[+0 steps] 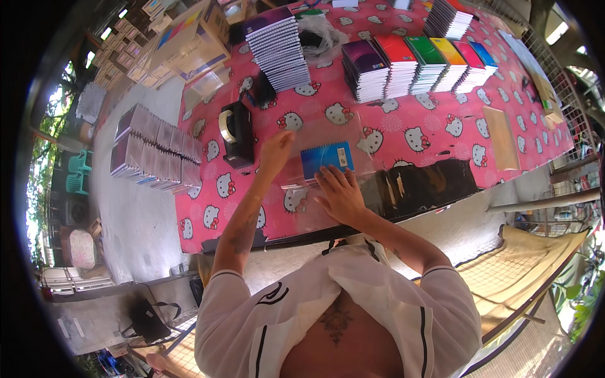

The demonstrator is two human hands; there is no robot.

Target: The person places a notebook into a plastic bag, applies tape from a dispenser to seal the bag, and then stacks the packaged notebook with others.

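A blue spiral notebook (321, 159) lies on a clear plastic sheet (345, 129) on the table. My right hand (340, 193) rests flat over the notebook's lower right part, fingers stretched out. To the left of the notebook and apart from it, my left hand (277, 153) is raised with its fingers curled together; whatever they may hold is hidden. Beside that hand stands a black tape dispenser (238, 135) carrying a roll of tape.
Stacks of coloured notebooks (397, 60) line the far side of the pink patterned table cover (428, 113). A tall stack of purple notebooks (277, 53) stands behind the dispenser. Wrapped notebook bundles (154, 151) sit at left, near a cardboard box (192, 41). Black covering (435, 189) shows at the near edge.
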